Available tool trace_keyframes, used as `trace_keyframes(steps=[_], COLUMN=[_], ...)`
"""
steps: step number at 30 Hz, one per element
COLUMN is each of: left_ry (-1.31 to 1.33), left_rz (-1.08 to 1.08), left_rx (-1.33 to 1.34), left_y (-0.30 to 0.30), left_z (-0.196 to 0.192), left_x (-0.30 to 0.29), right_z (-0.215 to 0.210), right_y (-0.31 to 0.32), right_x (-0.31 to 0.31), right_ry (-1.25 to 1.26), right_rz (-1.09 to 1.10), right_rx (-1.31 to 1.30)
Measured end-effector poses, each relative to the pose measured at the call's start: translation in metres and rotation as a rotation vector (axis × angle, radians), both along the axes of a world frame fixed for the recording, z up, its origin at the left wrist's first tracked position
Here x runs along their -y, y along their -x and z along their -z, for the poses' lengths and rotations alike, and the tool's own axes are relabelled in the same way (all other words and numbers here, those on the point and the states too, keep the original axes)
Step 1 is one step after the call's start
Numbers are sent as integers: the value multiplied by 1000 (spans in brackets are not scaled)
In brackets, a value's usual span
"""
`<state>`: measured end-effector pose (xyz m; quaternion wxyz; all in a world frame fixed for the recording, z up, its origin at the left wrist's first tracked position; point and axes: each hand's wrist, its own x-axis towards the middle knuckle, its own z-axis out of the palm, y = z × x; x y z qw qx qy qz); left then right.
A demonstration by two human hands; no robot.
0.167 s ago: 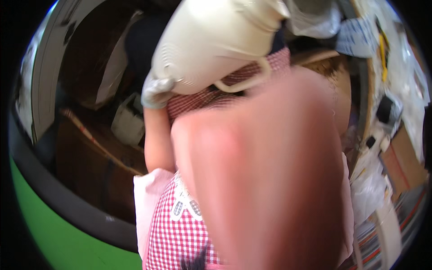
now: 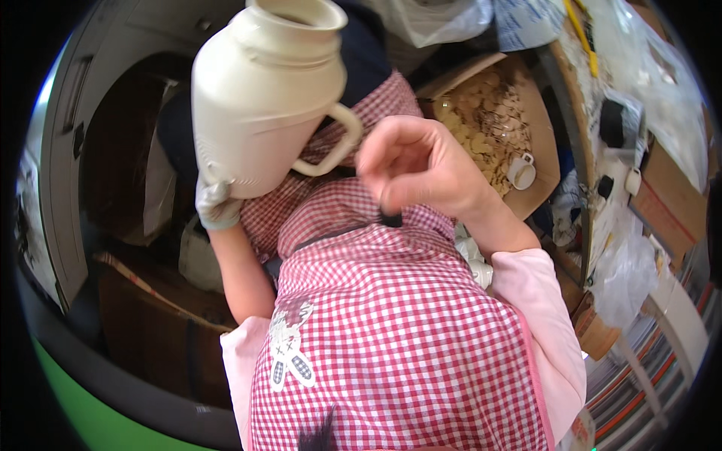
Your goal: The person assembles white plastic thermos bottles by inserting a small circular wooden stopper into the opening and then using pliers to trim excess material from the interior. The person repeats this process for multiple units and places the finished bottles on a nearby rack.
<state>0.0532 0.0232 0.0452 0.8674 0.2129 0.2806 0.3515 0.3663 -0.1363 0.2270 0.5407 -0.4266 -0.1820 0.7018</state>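
A large cream-coloured jug (image 2: 256, 105) with a wide, ribbed neck and a loop handle leans slightly over my lap, its mouth at the top. Wearing a thin pale glove, my left hand (image 2: 218, 207) grips the jug at its lower left end. My bare right hand (image 2: 414, 165) is apart from the jug, just right of its handle. Its fingers are curled toward the thumb. A small black piece (image 2: 389, 219) shows right below the thumb tip; whether it is held or lies on the apron behind I cannot tell.
At right stands an open cardboard box (image 2: 545, 161) with many thin cream scraps and a small white cup (image 2: 522, 171). Beyond it a cluttered bench carries plastic film (image 2: 654, 98) and brown cardboard (image 2: 669, 203). Another carton (image 2: 150, 323) sits at lower left.
The jug has shifted left and turned more upright, its mouth swinging from right to top, with my left hand still on it. My right arm has dropped back from close before the camera.
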Motion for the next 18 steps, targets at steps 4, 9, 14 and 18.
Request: trace_keyframes(steps=[4, 9, 14, 18], left_ry=[-46, -709, -31, 29], left_rz=[-12, 87, -77, -141], left_rx=[-48, -279, 126, 154], left_y=[-4, -20, -33, -52], left_z=[-10, -15, -49, -69], left_x=[19, 66, 77, 75], right_z=[85, 188, 232, 232], right_y=[-84, -165, -163, -174], right_x=[91, 190, 199, 193], right_ry=[207, 518, 533, 571], right_rz=[348, 100, -85, -241], right_rx=[675, 1554, 1681, 1641])
